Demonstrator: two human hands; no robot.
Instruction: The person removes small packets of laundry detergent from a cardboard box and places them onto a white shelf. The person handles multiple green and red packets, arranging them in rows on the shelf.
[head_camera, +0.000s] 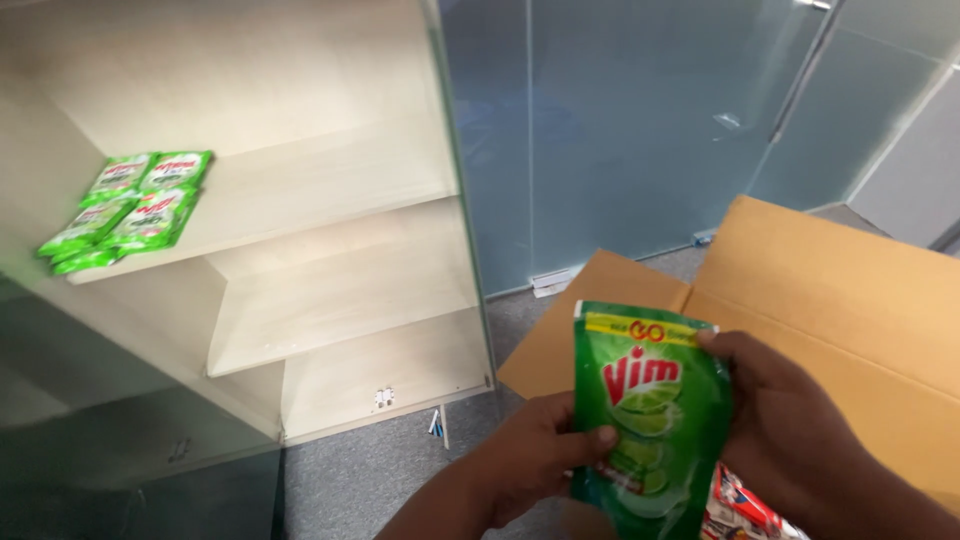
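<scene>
Head view: both hands hold one green pouch (648, 410) upright in front of the person. The left hand (530, 460) grips the pouch's lower left edge; its thumb lies across the front face, pressed flat, and the remaining fingers are hidden behind the pouch. The right hand (790, 430) grips the right edge; its fingers curl round from behind and the fingertips (712, 340) touch the upper right corner, just below the yellow top band. The pouch thus sits between the two hands, clamped at both sides, with its top seal clear of all fingers. Just below the right hand, a red-and-white packet (745, 512) shows at the frame edge; contact with the hand cannot be determined. Behind the fingers of the right hand stands an open cardboard box (830, 300), flaps raised. Well away to the left of the left hand, a pale wooden shelf unit (320, 290) carries a group of similar green pouches (125, 210) on its upper shelf.
</scene>
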